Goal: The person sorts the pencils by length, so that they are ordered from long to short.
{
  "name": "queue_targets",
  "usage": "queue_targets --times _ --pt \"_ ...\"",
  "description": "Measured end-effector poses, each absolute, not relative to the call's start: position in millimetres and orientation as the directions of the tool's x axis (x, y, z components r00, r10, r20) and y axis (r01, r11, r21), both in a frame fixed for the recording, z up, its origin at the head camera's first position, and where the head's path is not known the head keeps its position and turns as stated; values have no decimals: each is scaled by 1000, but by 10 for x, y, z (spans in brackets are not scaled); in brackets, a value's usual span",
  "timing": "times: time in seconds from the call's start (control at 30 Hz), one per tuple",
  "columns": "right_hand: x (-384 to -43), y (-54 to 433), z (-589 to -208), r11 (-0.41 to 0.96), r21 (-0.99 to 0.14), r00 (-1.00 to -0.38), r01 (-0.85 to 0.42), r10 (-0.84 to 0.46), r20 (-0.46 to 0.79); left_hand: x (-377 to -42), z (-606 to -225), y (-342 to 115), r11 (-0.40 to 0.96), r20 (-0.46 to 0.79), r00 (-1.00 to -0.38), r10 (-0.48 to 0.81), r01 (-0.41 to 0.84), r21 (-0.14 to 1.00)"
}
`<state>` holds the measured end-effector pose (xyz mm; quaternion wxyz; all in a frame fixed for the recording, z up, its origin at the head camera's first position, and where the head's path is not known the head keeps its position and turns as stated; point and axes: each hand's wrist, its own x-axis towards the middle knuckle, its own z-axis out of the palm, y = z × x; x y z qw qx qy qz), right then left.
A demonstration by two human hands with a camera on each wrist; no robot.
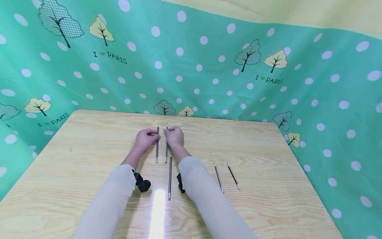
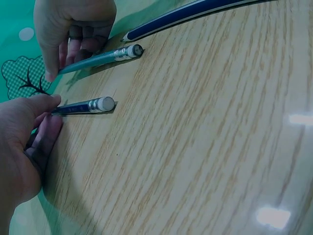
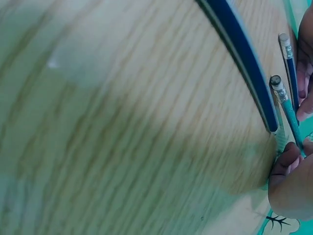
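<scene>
My left hand (image 1: 145, 139) pinches a dark pencil (image 1: 157, 151) between thumb and fingers, its white eraser end pointing toward me. Just to its right, my right hand (image 1: 175, 136) pinches a teal pencil (image 1: 166, 151) lying nearly parallel, with a narrow gap between the two. In the left wrist view, the eraser ends of the dark pencil (image 2: 80, 107) and the teal pencil (image 2: 98, 59) sit low over the wood. Closer to me, a third pencil (image 1: 170, 177), dark with pale edge stripes, lies untouched between my forearms; its tip shows near the teal pencil in the right wrist view.
Right of my right forearm, a grey-teal pencil (image 1: 219, 177) and a black pencil (image 1: 233, 176) lie slanted on the wooden table (image 1: 262, 149). Behind the table hangs a green dotted cloth (image 1: 206, 66) with tree prints. Black wrist devices (image 1: 142, 183) sit under both sleeves.
</scene>
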<state>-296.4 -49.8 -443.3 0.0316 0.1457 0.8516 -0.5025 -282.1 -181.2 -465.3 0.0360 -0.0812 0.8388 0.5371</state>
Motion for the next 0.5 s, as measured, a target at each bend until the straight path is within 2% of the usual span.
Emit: queue_targets --times 0.5 --pt "-2961 -530 -4482 539 -800 -960 265 221 -169 -2799 -4627 -1800 427 -148 -982 -118 -185 885"
